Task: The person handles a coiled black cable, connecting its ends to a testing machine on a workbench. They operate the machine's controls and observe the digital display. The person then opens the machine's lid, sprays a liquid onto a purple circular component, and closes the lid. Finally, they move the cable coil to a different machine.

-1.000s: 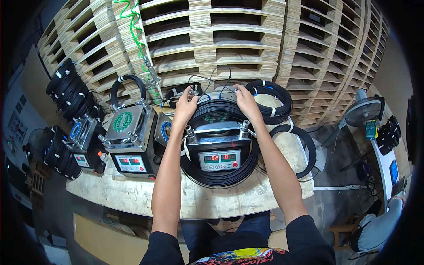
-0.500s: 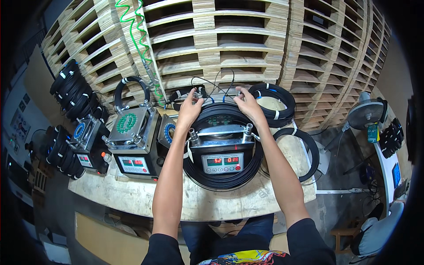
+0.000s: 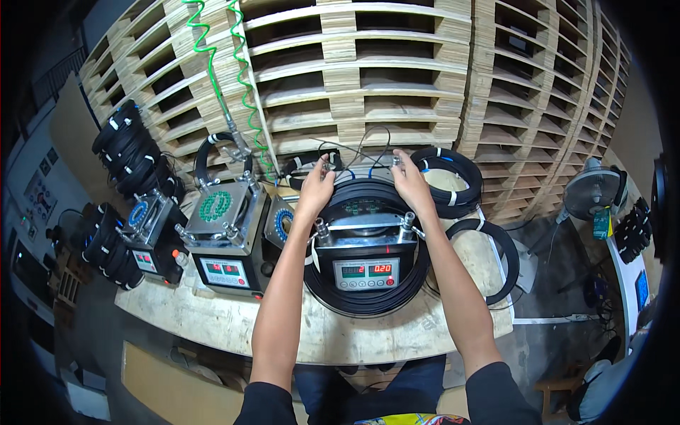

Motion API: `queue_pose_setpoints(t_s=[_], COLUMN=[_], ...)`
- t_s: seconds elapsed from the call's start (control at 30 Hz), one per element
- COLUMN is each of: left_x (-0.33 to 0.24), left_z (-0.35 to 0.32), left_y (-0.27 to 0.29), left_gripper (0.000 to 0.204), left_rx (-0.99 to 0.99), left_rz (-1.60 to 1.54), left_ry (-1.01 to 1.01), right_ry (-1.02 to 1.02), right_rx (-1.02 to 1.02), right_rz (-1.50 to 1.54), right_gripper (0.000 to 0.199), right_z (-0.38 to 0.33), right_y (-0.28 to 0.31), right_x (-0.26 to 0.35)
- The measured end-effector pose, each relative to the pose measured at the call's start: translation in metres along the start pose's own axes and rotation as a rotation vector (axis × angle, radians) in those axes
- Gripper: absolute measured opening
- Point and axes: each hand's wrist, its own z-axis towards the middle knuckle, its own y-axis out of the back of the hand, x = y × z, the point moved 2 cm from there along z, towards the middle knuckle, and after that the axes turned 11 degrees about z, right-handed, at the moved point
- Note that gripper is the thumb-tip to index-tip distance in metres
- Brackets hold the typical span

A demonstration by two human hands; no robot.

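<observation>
My left hand (image 3: 316,190) and my right hand (image 3: 414,187) reach over a polishing machine (image 3: 367,256) with a red-lit display. Each hand has its thumb and fingers closed around a metal corner post at the machine's far side: the left post (image 3: 326,167) and the right post (image 3: 396,161). Both near posts, left (image 3: 321,229) and right (image 3: 408,221), stand free of my hands. A big coil of black cable (image 3: 368,306) rings the machine. Thin black leads with blue ends (image 3: 371,172) loop up behind it, between my hands.
Left of my arms stand another polishing machine (image 3: 225,244) with a green ring of parts and a smaller one (image 3: 149,227). Cable coils (image 3: 506,258) lie on the right of the wooden table (image 3: 212,312). Pallets (image 3: 340,92) stack behind; a green coiled hose (image 3: 212,67) hangs down.
The whole view has shifted slightly, so the scene sits lower and further right. My hands stay at the far posts, with the right fingers raised a little. The digits on the display differ.
</observation>
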Motion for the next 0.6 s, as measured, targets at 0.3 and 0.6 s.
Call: queue_pose_setpoints(t_s=[0.3,0.6], left_x=[-0.012,-0.006], left_z=[-0.007,-0.004], left_y=[0.010,0.009], left_gripper=[0.063,0.055], left_rx=[0.045,-0.008], left_rz=[0.002,-0.029], left_ry=[0.057,0.002], right_ry=[0.097,0.060], right_rx=[0.023,0.018], right_rz=[0.146,0.130], right_gripper=[0.044,0.044], right_z=[0.004,0.004], right_y=[0.001,-0.001], right_x=[-0.006,-0.003])
